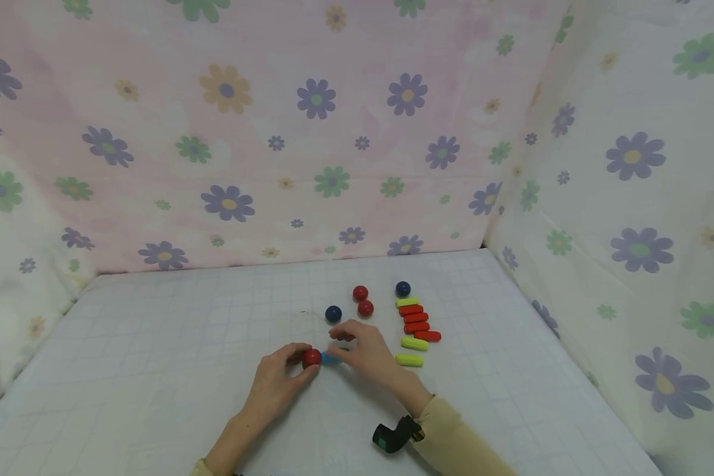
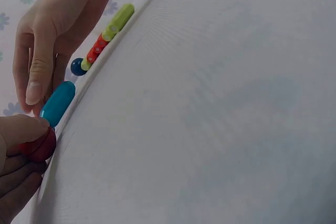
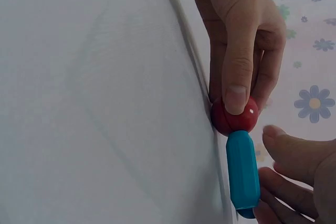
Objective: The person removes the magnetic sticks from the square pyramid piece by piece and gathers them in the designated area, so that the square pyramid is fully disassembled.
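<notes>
My left hand (image 1: 276,380) pinches a glossy red ball (image 1: 312,358) between thumb and fingers, low over the white table. A blue faceted rod (image 3: 243,169) meets the ball end to end. Beside that rod is my right hand (image 1: 369,357), its thumb held away from it and the fingers loosely spread. In the right wrist view the right fingertips lie close to the rod's far end; whether they touch cannot be made out. A small dark blue piece (image 3: 245,213) shows at that end, mostly hidden.
Beyond the hands lie two red balls (image 1: 365,309) and a dark blue ball (image 1: 333,314). To the right, several red rods (image 1: 416,317) and yellow-green rods (image 1: 414,344) form a column, with another dark blue ball (image 1: 402,289) behind. Flowered cloth (image 1: 226,152) surrounds the table (image 1: 155,370).
</notes>
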Available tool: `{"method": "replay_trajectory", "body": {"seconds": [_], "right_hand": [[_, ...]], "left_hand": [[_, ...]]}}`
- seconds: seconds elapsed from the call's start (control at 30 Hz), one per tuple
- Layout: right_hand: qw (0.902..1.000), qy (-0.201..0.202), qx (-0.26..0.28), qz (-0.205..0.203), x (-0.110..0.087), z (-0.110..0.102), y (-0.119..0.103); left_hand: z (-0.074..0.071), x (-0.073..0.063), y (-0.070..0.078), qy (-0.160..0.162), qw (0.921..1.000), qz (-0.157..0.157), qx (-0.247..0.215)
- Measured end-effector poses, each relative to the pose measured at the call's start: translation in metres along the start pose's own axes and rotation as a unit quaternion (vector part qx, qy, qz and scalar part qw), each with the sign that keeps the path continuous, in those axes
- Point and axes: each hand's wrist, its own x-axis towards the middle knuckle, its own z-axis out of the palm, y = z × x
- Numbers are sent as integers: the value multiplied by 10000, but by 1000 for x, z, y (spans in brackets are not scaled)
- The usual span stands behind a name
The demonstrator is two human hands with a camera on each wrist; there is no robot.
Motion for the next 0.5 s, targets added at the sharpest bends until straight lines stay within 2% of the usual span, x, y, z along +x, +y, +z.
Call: {"method": "replay_trajectory", "body": {"seconds": [0.13,0.3,0.5], "right_hand": [[9991,-203,-11,-359,-3,5,3],[9991,-342,150,-205,-3,8,4],[9987,-484,-17,-174,-5,12,8]], "left_hand": [[0,1,1,-55,10000,0,5],[0,2,0,-103,9999,-17,63],[1,2,0,-122,9999,-22,68]]}}
